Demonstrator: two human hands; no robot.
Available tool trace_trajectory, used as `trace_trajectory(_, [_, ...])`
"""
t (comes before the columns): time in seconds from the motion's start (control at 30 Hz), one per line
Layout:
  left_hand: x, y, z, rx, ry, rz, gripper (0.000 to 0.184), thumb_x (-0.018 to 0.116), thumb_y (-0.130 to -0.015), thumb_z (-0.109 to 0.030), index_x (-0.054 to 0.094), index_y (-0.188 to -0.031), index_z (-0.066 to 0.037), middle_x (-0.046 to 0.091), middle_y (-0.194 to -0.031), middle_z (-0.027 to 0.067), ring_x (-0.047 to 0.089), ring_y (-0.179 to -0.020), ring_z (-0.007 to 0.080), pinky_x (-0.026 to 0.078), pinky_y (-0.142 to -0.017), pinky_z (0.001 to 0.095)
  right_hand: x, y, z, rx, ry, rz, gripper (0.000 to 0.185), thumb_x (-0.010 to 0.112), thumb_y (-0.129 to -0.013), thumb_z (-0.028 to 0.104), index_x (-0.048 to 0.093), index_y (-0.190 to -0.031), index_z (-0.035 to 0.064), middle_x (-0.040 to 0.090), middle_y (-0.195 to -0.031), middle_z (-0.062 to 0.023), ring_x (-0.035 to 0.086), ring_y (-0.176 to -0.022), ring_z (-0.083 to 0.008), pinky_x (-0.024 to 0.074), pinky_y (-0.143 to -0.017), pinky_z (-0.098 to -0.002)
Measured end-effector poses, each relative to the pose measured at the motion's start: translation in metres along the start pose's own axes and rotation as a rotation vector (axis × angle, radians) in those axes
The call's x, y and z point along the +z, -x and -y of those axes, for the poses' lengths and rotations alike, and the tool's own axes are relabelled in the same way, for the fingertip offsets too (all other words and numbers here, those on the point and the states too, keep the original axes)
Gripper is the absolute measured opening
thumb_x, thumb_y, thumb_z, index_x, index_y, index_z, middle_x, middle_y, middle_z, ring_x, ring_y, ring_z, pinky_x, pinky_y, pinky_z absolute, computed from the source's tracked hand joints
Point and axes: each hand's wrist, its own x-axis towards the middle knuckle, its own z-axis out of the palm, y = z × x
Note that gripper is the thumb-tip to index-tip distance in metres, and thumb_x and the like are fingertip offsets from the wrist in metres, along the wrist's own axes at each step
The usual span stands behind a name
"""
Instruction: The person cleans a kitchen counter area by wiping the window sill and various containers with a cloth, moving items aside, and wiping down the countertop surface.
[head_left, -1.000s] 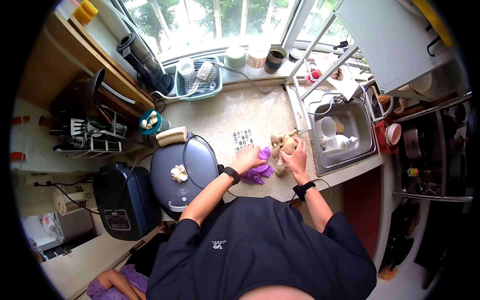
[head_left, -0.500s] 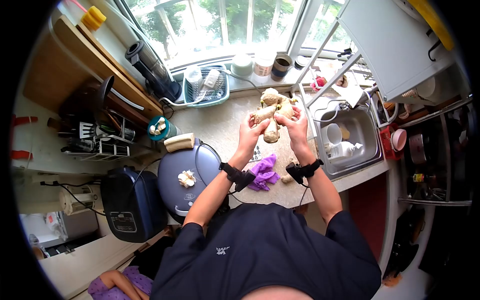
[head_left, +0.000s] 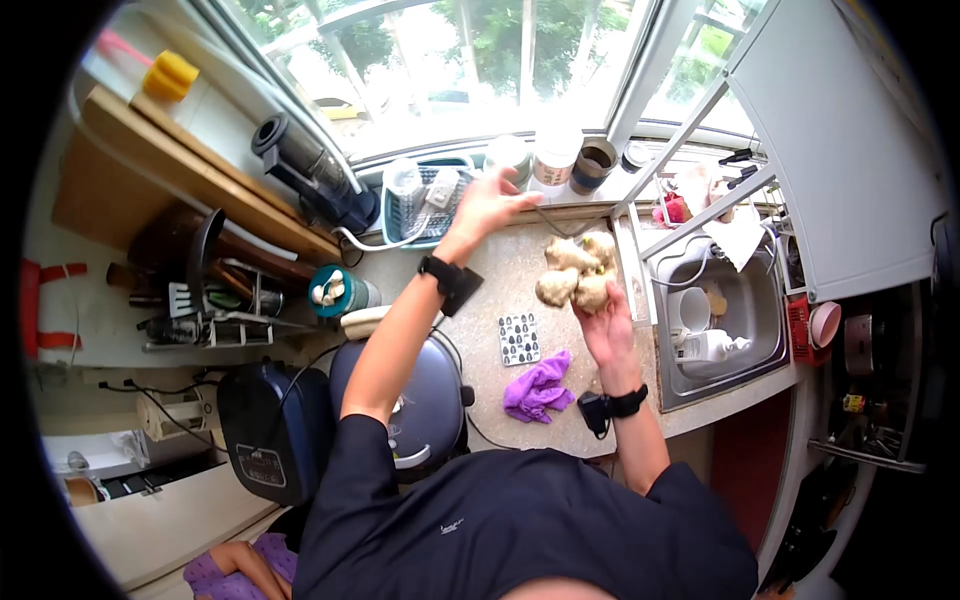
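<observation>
My right hand holds a large knobbly ginger root from below, above the counter near the sink. Raised over the back of the counter, my left hand has its fingers apart and nothing in it, close to the blue-green basket and the jars on the sill. A crumpled purple cloth lies on the counter, just below a small patterned card. The blue round-cornered appliance stands under my left forearm.
The sink at the right contains a white bottle and a white cup. A teal-lidded jar with garlic stands at the left. A rice cooker stands lower left. Another person's arm shows at the bottom left.
My left hand has let go of the ginger and moved up and left towards the window. The ginger is now in my right hand alone, slightly further right. The view has shifted.
</observation>
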Motion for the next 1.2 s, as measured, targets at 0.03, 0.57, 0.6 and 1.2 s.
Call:
trace_trajectory(0.03, [-0.002, -0.018, 0.011, 0.074, -0.113, -0.114, 0.076, 0.084, -0.075, -0.035, 0.052, -0.132, 0.003, 0.064, -0.115, 0.0238, 0.064, -0.106, 0.0305, 0.052, -0.09, 0.0384, -0.01, 0.004, -0.001, 0.01, 0.017, -0.016, 0.044, 0.06, -0.096, 0.03, 0.051, -0.133, 0.0082, 0.061, -0.127, -0.0078, 0.06, -0.115, -0.0229, 0.0508, -0.1, -0.0403])
trace_trajectory(0.57, [0.015, -0.119, 0.061, 0.191, -0.506, -0.042, 0.078, 0.083, -0.068, -0.027, 0.052, -0.139, -0.014, 0.05, -0.13, 0.0239, 0.052, -0.122, 0.0389, 0.047, -0.1, 0.0443, -0.024, 0.041, 0.007, 0.104, 0.034, -0.179, 0.053, 0.063, -0.095, 0.033, 0.047, -0.139, 0.0078, 0.057, -0.134, -0.0084, 0.054, -0.123, -0.0241, 0.0421, -0.108, -0.0419])
trace_trajectory(0.6, [0.011, -0.118, 0.065, 0.227, -0.465, 0.011, 0.078, 0.083, -0.068, -0.026, 0.052, -0.139, -0.015, 0.051, -0.128, 0.0232, 0.053, -0.121, 0.0392, 0.048, -0.099, 0.0443, -0.018, 0.034, 0.007, 0.104, 0.04, -0.188, 0.052, 0.064, -0.094, 0.032, 0.047, -0.138, 0.0077, 0.057, -0.133, -0.0084, 0.055, -0.122, -0.0243, 0.0427, -0.107, -0.0421])
trace_trajectory(1.2, [-0.041, -0.036, 0.044, -0.046, 0.663, 0.032, 0.055, 0.071, -0.09, -0.031, 0.054, -0.129, 0.002, 0.064, -0.115, 0.0132, 0.064, -0.103, 0.0173, 0.054, -0.083, 0.0287, 0.164, -0.145, 0.0, -0.198, 0.481, -0.015, 0.045, 0.079, -0.084, 0.02, 0.063, -0.12, -0.0022, 0.069, -0.109, -0.006, 0.065, -0.091, -0.0141, 0.0501, -0.083, -0.0274])
